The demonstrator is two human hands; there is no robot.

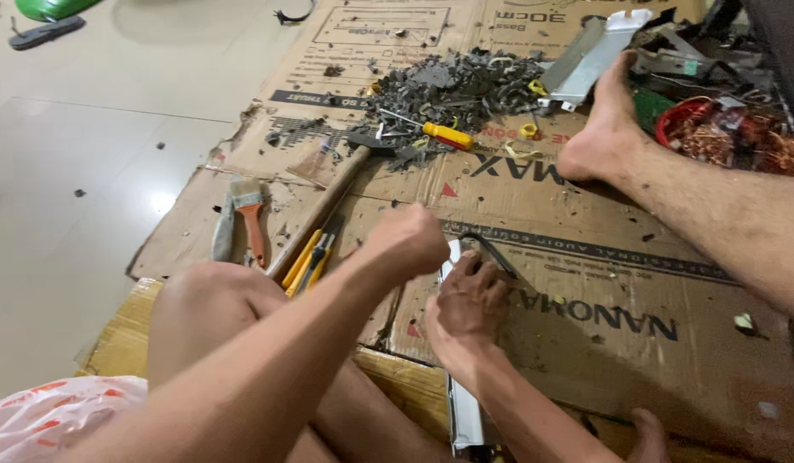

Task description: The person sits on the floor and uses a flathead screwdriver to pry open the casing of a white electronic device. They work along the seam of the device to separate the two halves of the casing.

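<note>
The person is sitting on flattened cardboard (585,343) spread over a tiled floor (88,171), knees drawn up. The left hand (407,242) is hovering clenched in a fist above the cardboard, though the view is not showing whether anything is lying inside it. The right hand (467,302) is pressing down on a pale metal strip (464,411) that is running back under the forearm toward the body, and its fingers are closing around a thin dark tool (493,253), possibly a bent wire or small lever, whose tip is resting just beyond the strip's far end. Left of the hands, a hammer (328,201), a paintbrush (251,214) and yellow-handled pliers (309,261) are lying side by side. Farther off, a yellow-handled screwdriver (440,133) is resting on the edge of a heap of grey scrap (452,86). A bare foot (602,129) is stretching out on the right, near a red bowl of copper wire (731,133).
</note>
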